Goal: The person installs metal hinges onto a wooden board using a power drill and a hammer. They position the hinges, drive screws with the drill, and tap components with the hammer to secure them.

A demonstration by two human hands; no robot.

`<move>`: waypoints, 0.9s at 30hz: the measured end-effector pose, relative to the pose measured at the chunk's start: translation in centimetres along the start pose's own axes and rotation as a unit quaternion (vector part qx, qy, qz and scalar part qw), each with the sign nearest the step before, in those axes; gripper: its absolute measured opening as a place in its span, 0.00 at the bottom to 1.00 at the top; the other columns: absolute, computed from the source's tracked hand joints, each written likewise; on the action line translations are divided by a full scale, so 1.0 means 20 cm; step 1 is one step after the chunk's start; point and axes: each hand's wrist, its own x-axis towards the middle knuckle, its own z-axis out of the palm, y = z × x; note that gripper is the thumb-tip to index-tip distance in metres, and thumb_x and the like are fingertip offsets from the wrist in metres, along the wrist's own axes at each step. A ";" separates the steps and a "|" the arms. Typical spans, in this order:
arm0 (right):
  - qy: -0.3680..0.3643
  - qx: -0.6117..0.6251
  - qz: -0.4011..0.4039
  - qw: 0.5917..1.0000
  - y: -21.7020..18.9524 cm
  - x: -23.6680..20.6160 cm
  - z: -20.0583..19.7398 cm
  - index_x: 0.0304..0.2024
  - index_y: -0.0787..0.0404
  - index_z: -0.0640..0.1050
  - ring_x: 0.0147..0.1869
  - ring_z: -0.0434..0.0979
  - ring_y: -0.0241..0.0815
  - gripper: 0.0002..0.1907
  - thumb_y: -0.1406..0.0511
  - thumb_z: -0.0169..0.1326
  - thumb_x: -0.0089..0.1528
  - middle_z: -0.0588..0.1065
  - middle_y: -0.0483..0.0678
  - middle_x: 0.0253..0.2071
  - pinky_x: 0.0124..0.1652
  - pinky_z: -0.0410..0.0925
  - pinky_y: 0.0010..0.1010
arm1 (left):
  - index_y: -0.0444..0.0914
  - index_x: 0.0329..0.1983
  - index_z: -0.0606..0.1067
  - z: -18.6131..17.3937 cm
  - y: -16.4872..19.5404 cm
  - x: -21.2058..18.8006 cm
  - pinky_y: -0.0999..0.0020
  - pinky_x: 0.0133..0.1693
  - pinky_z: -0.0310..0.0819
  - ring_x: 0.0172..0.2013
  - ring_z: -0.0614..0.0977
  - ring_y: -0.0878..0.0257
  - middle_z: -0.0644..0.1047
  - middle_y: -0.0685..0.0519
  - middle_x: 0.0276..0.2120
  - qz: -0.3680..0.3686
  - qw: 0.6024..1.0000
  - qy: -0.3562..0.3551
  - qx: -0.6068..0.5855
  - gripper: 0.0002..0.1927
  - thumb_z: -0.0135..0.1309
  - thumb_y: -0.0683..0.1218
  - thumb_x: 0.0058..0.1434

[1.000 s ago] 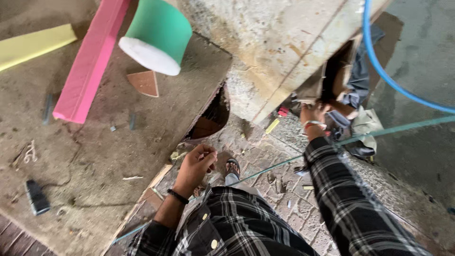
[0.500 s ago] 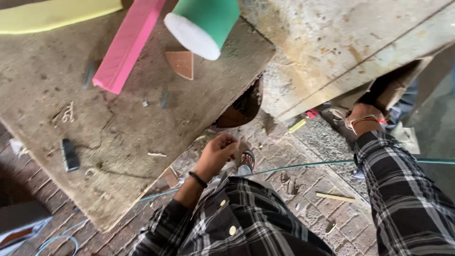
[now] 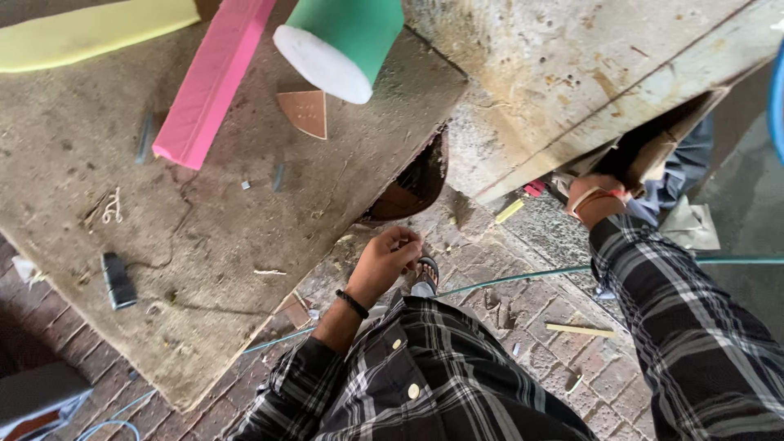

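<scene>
— Concrete slab (image 3: 572, 90), that was what the right hand (image 3: 592, 194) was at: the hand reached up under the slab's lower edge, where a dark gap (image 3: 653, 147) opened, and its fingers went out of sight into that gap.

— Was that hand gripping anything?

— I could not tell; only the wrist, with a red band, and the back of the hand showed. The slab itself lay tilted just above and beside that hand, its stained face running off past the top edge of the view.

— And the left hand (image 3: 388, 260)?

— It hung loosely curled, fingers drawn together, holding nothing that I could see, with a black band on the wrist. It hovered just off the corner of the worktop (image 3: 204, 245), above the brick floor (image 3: 531, 327) and close to a sandalled foot (image 3: 425, 276).

— What lay beyond it on the worktop?

— Well past the left hand, a pink foam bar (image 3: 212, 82), a green roll with a white end (image 3: 339, 45), a yellow foam strip (image 3: 90, 37) and a small brown triangular piece (image 3: 306, 110). Farther off to that hand's outer side lay a small black object (image 3: 118, 280). A thin greenish cord (image 3: 523, 276) ran across the floor between the two hands.
</scene>
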 end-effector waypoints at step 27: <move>0.217 0.229 0.013 0.949 0.13 0.02 0.08 0.52 0.55 0.79 0.44 0.81 0.66 0.24 0.55 0.59 0.55 0.80 0.63 0.41 0.43 0.74 0.55 | 0.34 0.44 0.76 0.19 -0.12 0.18 0.72 0.31 0.74 0.29 0.80 0.68 0.79 0.54 0.32 -0.064 0.995 -0.073 0.006 0.11 0.56 0.46 0.65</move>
